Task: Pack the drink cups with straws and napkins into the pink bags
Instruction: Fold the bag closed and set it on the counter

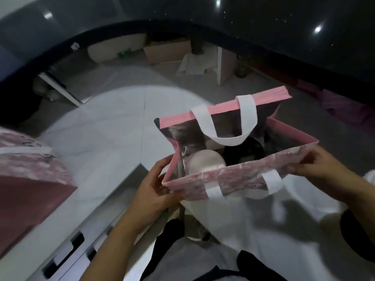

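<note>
Holding the mouth of a pink bag (pixel 233 177) open between two hands, seen from the head camera. The left hand (pixel 154 187) pinches the bag's near-left corner, thumb along the side edge and fingers curled under the patterned front wall. The right hand (pixel 322 165) pinches the near-right corner with curled fingers, drawing the front rim taut. The bag sits upright, low in front of the person and just right of the corner of a white counter (pixel 101 128). Inside, two drink cups stand side by side: one with a pale domed lid (pixel 205 161) at the left, touching the front wall, and one with a dark top (pixel 243 153) to its right. The blur does not show whether straws or napkins are inside. A white far handle (pixel 223 122) droops into the opening from the back rim; a white near handle (pixel 272 179) hangs down the front wall. A thin white sheet (pixel 243 216) lies below the bag. A second pink bag (pixel 30 169) stands on the counter at the left edge, well apart. Black drawer handles (pixel 63 258) show on the counter's front, and a cardboard box (pixel 166 51) sits on the floor beyond.
</note>
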The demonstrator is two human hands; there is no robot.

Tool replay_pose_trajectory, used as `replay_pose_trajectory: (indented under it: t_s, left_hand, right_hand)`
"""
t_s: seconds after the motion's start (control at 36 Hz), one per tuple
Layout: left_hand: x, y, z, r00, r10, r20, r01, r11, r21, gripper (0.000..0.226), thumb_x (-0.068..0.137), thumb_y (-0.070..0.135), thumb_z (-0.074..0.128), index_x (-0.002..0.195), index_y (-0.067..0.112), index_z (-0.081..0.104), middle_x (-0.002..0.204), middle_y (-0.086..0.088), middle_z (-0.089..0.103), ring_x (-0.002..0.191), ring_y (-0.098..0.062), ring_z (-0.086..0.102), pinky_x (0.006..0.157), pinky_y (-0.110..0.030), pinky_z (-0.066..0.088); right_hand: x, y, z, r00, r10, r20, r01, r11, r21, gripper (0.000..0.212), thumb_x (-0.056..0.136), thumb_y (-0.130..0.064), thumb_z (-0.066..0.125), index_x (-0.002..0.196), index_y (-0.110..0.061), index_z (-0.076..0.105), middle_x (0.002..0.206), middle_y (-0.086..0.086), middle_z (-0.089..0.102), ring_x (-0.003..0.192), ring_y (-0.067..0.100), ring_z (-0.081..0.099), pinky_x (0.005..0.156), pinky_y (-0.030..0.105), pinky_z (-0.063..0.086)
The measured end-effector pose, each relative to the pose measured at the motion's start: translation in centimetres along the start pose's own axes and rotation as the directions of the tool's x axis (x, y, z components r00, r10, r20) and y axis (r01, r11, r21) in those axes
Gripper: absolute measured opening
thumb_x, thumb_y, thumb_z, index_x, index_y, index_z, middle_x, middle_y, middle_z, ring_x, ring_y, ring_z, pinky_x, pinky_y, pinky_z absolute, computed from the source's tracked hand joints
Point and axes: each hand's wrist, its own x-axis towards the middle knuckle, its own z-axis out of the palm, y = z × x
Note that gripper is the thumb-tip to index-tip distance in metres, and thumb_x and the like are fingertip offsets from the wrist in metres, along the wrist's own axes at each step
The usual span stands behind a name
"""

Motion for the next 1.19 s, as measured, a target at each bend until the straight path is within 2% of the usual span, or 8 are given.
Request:
replay_pose_trajectory:
  t_s: [0.25,0.36,0.5,0.67,0.78,0.89,1.03,1.19]
  left_hand:
    - [2.3,3.4,-1.2,0.997,0.052,0.065,-0.057,0.996,0.073,0.069,0.067,0.036,0.082,0.13,0.05,0.058,0.138,0.005,0.058,0.125,-0.022,0.059,0.092,-0.035,0.058]
    - [3.1,5.0,-1.1,0.992,0.094,0.083,-0.107,0.979,0.173,0.059,0.066,0.048,0.075,0.114,0.074,0.054,0.163,0.008,0.028,0.144,-0.023,0.039,0.11,-0.055,0.044]
    - [4.3,5.7,-1.4,0.989,0.118,0.091,-0.137,0.959,0.247,0.051,0.067,0.055,0.073,0.113,0.071,0.059,0.166,0.019,0.014,0.152,-0.009,0.02,0.119,-0.058,0.03]
    - [5.6,6.0,-1.9,0.99,0.13,0.056,-0.139,0.969,0.204,0.036,0.078,0.053,0.066,0.112,0.047,0.074,0.158,0.016,0.032,0.145,-0.012,0.034,0.115,-0.058,0.037]
    - [5.8,5.8,-2.0,0.985,0.169,0.025,-0.171,0.971,0.166,0.027,0.085,0.044,0.064,0.108,0.038,0.078,0.142,0.012,0.046,0.133,-0.008,0.047,0.105,-0.039,0.051]
    - [6.0,5.5,-1.9,0.973,0.224,-0.059,-0.215,0.968,0.127,0.02,0.095,0.029,0.065,0.111,0.032,0.077,0.126,0.006,0.059,0.12,-0.014,0.059,0.089,-0.023,0.056]
    - [6.6,5.3,-1.6,0.932,0.301,-0.201,-0.277,0.951,0.137,0.021,0.097,0.012,0.062,0.109,0.022,0.074,0.11,-0.003,0.071,0.107,-0.021,0.067,0.088,-0.03,0.058]
    - [7.3,5.6,-1.0,0.889,0.342,-0.305,-0.323,0.94,0.112,0.029,0.096,0.002,0.063,0.102,0.027,0.075,0.095,0.014,0.078,0.096,-0.01,0.073,0.08,-0.02,0.057]
  right_hand:
    - [3.2,-1.8,1.1,0.993,-0.114,0.008,0.112,0.99,0.084,0.057,0.071,-0.002,0.058,0.117,-0.033,0.073,0.111,0.003,0.075,0.1,0.019,0.072,0.084,0.028,0.058]
    - [4.0,-3.2,0.7,0.988,-0.156,-0.021,0.156,0.988,-0.004,0.056,0.067,-0.001,0.052,0.111,-0.026,0.077,0.151,-0.014,0.046,0.133,0.012,0.052,0.096,0.029,0.054]
    - [5.1,-4.1,-0.1,0.985,-0.17,0.005,0.17,0.983,-0.064,0.036,0.073,-0.007,0.062,0.098,-0.024,0.081,0.153,-0.021,0.041,0.143,0.004,0.037,0.105,0.038,0.041]
    - [6.2,-4.6,-0.6,0.986,-0.167,0.022,0.168,0.974,-0.15,0.021,0.081,-0.017,0.071,0.099,-0.022,0.081,0.143,-0.011,0.049,0.136,0.013,0.048,0.101,0.023,0.049]
    - [6.4,-4.7,-0.4,0.983,-0.184,0.006,0.181,0.957,-0.227,0.019,0.083,-0.026,0.072,0.1,-0.026,0.081,0.128,-0.011,0.055,0.122,0.008,0.057,0.093,0.017,0.049]
    - [6.7,-4.6,0.3,0.97,-0.229,-0.077,0.21,0.957,-0.2,0.016,0.08,-0.021,0.073,0.093,-0.025,0.081,0.111,-0.005,0.06,0.108,0.011,0.062,0.086,0.019,0.052]
    - [7.2,-4.8,0.7,0.933,-0.314,-0.175,0.275,0.937,-0.214,0.02,0.088,-0.015,0.069,0.108,-0.011,0.074,0.114,0.0,0.067,0.104,0.011,0.065,0.083,0.019,0.052]
    - [7.7,-5.0,1.3,0.894,-0.359,-0.267,0.304,0.926,-0.224,0.025,0.089,-0.012,0.071,0.112,-0.003,0.072,0.104,-0.001,0.074,0.097,0.014,0.069,0.082,0.024,0.055]
